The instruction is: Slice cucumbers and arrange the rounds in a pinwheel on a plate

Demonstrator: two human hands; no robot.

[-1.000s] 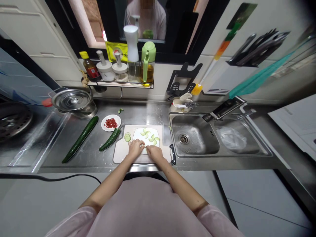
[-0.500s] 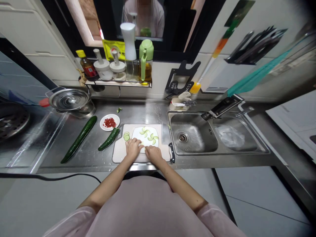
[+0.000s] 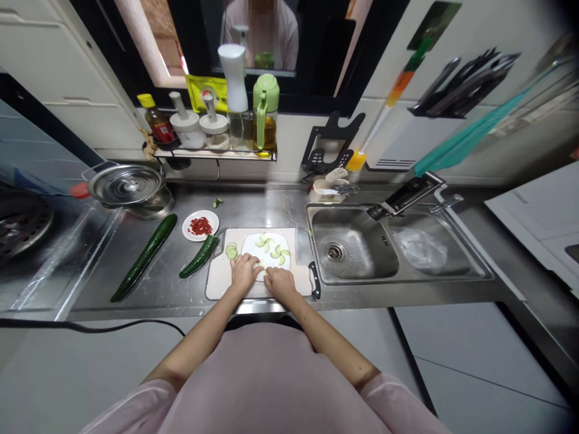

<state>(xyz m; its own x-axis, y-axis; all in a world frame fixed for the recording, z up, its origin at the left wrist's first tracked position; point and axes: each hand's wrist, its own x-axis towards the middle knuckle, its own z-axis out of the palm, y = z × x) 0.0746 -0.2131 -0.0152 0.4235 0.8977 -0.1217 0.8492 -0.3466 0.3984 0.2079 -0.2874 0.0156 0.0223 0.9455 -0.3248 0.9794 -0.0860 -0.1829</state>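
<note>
Head view: the left hand [image 3: 245, 275] and right hand [image 3: 280, 283] sit close together over the near part of a white, rounded-square plate [image 3: 265, 258], which lies on a cream plastic-looking cutting board [image 3: 221, 284] and carries crescent-shaped, pale-green cucumber slices [image 3: 281, 260]. I cannot tell whether either grip is clamped on a slice. A brushing knuckle or nudged plate could disturb the fanned slices.

black-framed window [image 3: 314, 42]; pale wall [image 3: 290, 135]; shiny steel counter [image 3: 253, 208]; double sink [image 3: 362, 281]
</note>
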